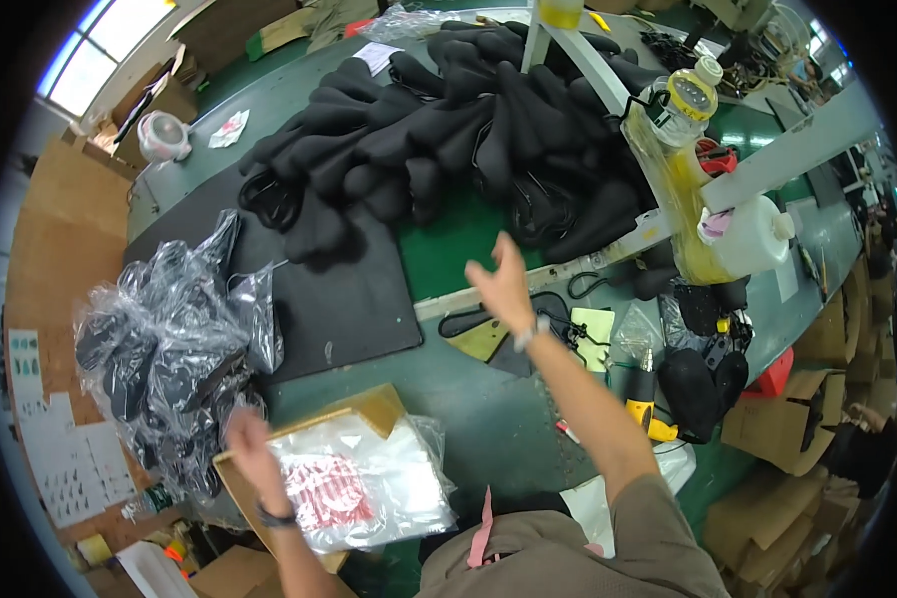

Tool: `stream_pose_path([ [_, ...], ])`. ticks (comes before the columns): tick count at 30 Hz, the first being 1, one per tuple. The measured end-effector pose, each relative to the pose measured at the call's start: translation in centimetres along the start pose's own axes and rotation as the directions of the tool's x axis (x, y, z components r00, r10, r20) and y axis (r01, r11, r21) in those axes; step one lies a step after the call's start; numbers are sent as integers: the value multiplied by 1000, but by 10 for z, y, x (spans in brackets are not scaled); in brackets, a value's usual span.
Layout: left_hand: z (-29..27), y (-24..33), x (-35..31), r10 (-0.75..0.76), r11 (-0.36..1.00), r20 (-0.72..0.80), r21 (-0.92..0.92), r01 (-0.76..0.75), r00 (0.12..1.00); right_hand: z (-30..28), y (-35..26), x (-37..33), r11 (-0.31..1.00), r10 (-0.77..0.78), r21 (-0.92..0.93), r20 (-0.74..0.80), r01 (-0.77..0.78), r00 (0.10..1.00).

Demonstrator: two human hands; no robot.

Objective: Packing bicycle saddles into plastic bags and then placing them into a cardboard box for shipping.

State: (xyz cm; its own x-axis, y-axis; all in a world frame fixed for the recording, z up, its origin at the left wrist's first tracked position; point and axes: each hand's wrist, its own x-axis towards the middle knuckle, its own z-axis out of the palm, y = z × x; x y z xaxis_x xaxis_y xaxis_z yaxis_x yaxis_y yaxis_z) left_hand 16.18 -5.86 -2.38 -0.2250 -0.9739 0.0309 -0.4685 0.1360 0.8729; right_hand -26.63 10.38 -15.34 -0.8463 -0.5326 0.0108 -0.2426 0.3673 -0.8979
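View: head cam, the only one here, looking down at the table [498,429].
Black saddles: what look like bike saddles [429,130], one big heap at the far side of the table, a few spilling onto the dark mat [359,299].
Saddle feel: my guess is light to middling weight, squishy on top, stiff underneath. Doesn't look fragile, though the smooth skin could scuff.
Saddle grip: I'd go for the narrow nose, or pinch across the edges with the thumb underneath. Rails show on a couple, and those should be solid to hook.
Wrapped lot: more dark pieces in clear plastic [179,359], piled on the left. Probably slidey, so squeeze the piece through the film, don't just pinch loose plastic.
Bags: flat clear stack with red print [354,478] at the box [374,411], near the person. Super light, floppy, likely to cling together; I'd peel one by a corner.
Right hand: out in front of the heap [503,289], thumb well away from the fingers, nothing in it. Nearest saddles are just beyond the fingertips, apart from them.
Left hand: motion-blurred [254,453], between the wrapped lot and the bags. Can't tell how wide it is or whether it's touching either, sorry.
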Motion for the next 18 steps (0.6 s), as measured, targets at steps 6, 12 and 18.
stream_pose_path([
  [6, 112, 64, -134, 315, 924, 485, 39, -380, 816, -5, 13, 158, 920, -20, -389, -177, -52, 984],
  [12, 177, 85, -121, 332, 882, 579, 90, -462, 745, -47, 8, 78, 993, 90, -79, -22, -92, 996],
  [18, 216, 103, -91, 568, 734, 605, -65, -676, 558, -147, -29, -140, 329, 498, 566, 576, -756, 648],
])
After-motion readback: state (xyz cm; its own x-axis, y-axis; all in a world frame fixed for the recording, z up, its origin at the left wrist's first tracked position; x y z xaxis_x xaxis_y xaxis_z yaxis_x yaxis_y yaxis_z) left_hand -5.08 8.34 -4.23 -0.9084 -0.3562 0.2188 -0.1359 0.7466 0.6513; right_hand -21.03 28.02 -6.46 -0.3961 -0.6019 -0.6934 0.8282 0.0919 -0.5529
